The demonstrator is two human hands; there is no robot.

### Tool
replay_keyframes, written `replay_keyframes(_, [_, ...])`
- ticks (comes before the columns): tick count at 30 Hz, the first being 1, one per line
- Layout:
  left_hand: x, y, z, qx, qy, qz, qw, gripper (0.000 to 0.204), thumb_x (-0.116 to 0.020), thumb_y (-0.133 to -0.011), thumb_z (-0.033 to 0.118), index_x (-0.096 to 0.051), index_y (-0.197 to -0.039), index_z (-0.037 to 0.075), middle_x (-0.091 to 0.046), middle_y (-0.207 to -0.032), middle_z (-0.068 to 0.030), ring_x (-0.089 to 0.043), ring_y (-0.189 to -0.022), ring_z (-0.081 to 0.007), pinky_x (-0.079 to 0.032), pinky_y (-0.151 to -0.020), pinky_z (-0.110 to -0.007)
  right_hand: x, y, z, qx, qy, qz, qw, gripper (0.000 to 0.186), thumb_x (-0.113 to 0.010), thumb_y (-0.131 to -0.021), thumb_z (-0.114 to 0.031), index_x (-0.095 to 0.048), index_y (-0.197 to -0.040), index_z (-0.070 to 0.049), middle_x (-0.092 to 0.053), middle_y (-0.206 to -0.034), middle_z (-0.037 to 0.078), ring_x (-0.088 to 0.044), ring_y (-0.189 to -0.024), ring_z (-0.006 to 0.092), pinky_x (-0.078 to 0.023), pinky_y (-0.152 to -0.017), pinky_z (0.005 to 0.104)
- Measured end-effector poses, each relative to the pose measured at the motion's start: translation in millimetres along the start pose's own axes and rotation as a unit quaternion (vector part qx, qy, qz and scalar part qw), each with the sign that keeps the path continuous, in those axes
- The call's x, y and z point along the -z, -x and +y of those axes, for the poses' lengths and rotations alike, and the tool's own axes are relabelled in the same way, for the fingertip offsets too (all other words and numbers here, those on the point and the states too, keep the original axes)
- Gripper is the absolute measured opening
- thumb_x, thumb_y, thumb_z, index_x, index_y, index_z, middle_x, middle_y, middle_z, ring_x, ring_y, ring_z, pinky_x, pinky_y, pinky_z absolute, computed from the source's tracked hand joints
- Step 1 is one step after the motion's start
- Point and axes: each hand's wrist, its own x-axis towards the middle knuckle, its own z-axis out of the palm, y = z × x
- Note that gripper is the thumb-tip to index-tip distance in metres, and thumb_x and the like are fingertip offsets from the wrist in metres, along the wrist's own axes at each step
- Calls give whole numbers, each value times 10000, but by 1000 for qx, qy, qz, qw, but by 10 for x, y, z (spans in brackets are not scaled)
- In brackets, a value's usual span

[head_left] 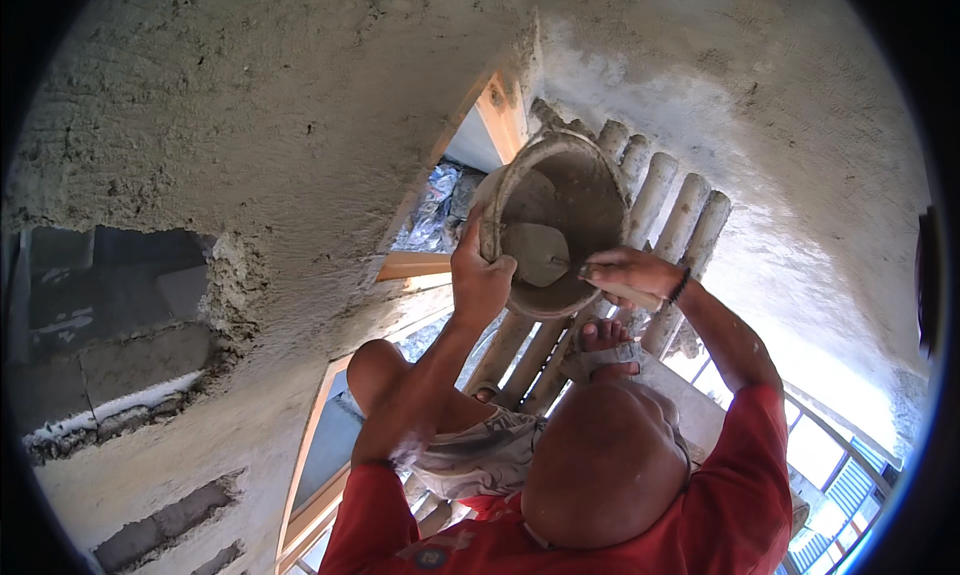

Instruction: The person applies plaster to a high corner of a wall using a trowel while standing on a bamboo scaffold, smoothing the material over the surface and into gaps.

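Observation:
A mortar-crusted bucket (598, 200) is tilted so that its mouth faces me, above a scaffold of round poles. My left hand (482, 277) is closed on its left rim, thumb over the edge. Closed around the handle of a trowel, my right hand (637, 273) is at the bucket's lower right rim. The grey, mortar-coated trowel blade (537, 252) lies inside the bucket's mouth, and its pale handle end sticks out below my fingers. Wet grey mortar coats the bucket's inside; how much lies at the bottom I cannot tell.
Round poles (682, 215) form the platform under me, with gaps between them; my sandalled foot (607, 350) rests there. Rough plastered wall (330, 105) rises at the left, with a recess showing bare blocks (145, 360). Wooden frames (415, 265) border openings beside the platform. A railing stands lower right.

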Motion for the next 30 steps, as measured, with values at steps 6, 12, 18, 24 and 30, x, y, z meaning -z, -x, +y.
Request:
replay_keyframes(6, [17, -7, 105, 67, 122, 33, 990, 549, -474, -662, -114, -496, -1205, -31, -583, -1050, -62, -552, -930, -134, -430, -857, -245, -197, 220, 91, 96, -172, 77, 977, 335, -562, -934, -301, -557, -1126, -27, -518, -632, 24, -499, -495, 92, -398, -433, 229])
replay_keyframes(12, [78, -19, -53, 97, 154, 77, 980, 532, -473, -633, -102, -516, -1156, -13, -607, -1007, -74, -576, -899, -150, -452, -830, -261, -398, 282, -40, 128, -286, 115, 943, 365, -500, -913, -251, -502, -1204, -31, -533, -649, 76, -510, -474, 146, -439, -455, 244])
replay_keyframes(18, [222, 88, -124, 92, 154, 114, 977, 525, -469, -617, -107, -525, -1129, -9, -615, -996, -67, -586, -884, -156, -460, -806, -264, -698, 156, -304, 294, -450, 191, 821, 514, -472, -810, -250, -411, -1276, -44, -544, -768, 116, -545, -577, 178, -476, -498, 292])
replay_keyframes(24, [393, 259, -114, 89, 151, 124, 977, 488, -474, -616, -118, -535, -1084, 8, -597, -932, -29, -552, -775, -95, -457, -678, -228, -595, 133, -550, 491, -408, 407, 653, 381, -533, -891, -257, -411, -1182, -44, -528, -862, 102, -551, -692, 175, -488, -564, 283])
replay_keyframes(30, [517, 437, -3, 107, 148, 134, 974, 515, -477, -626, -119, -526, -1125, -2, -605, -967, -44, -567, -819, -117, -460, -724, -242, -334, 110, -841, 554, -291, 610, 486, 399, -545, -902, -199, -365, -1219, -38, -534, -806, 102, -576, -633, 164, -496, -491, 276])
